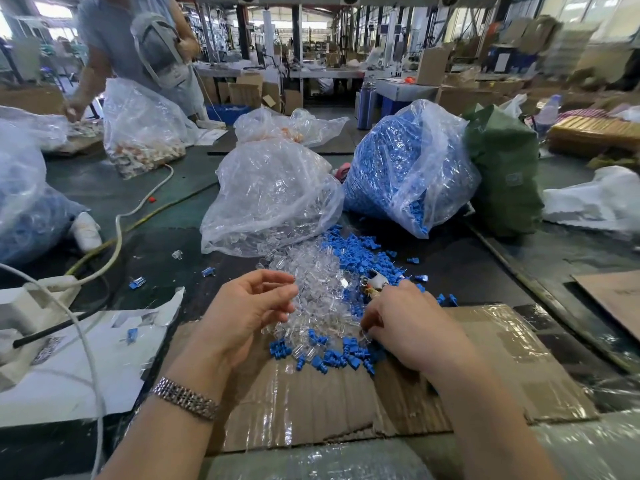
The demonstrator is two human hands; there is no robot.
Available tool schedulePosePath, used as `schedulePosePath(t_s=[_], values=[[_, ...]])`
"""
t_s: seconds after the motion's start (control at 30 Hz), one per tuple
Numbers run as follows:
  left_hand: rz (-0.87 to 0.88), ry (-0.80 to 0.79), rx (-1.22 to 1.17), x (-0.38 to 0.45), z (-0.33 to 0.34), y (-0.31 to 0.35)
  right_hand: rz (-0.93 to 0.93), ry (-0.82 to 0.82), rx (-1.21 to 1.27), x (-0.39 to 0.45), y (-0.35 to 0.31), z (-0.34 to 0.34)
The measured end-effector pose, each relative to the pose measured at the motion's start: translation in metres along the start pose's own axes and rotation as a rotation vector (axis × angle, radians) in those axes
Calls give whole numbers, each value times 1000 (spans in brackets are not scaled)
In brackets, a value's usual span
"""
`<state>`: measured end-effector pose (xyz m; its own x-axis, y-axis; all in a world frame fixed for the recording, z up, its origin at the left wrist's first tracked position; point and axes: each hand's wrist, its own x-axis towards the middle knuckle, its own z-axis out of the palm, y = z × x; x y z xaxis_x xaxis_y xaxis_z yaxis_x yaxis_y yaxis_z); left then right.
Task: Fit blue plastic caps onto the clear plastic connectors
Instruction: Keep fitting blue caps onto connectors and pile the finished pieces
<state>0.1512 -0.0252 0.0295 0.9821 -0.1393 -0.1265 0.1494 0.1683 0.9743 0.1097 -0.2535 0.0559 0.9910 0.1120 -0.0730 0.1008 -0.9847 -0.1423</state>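
A heap of clear plastic connectors (315, 282) spills from a clear bag (273, 199) onto the dark table. Blue caps (360, 254) lie scattered to its right and along its near edge (332, 355), spilling from a second bag full of blue caps (398, 168). My left hand (249, 306) hovers over the left side of the clear heap, fingers curled, fingertips pinching at a clear connector. My right hand (405, 323) rests on the pile's right side, fingers curled down into the pieces; what they hold is hidden.
A taped cardboard sheet (485, 358) lies under my wrists. White and yellow cables (117, 237) cross the table at left, beside torn white paper (104, 358). A green bag (502, 174) stands at right. Another person (121, 39) stands at the far left by bags of parts.
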Motion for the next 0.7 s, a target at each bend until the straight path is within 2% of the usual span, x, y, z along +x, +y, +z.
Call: schedulePosePath(t_s=[0.27, 0.4, 0.5, 0.57, 0.7], values=[[-32, -56, 1, -1, 2, -3, -28, 29, -19, 4, -1, 3], [-80, -41, -99, 1, 3, -3, -37, 50, -53, 6, -4, 6], [-115, -103, -209, 0, 2, -2, -57, 82, -101, 8, -4, 7], [-129, -157, -241, -1, 2, 0, -60, 151, 4, 8, -3, 6], [-141, -240, -238, -4, 6, 1, -106, 290, 565, 5, -4, 1]])
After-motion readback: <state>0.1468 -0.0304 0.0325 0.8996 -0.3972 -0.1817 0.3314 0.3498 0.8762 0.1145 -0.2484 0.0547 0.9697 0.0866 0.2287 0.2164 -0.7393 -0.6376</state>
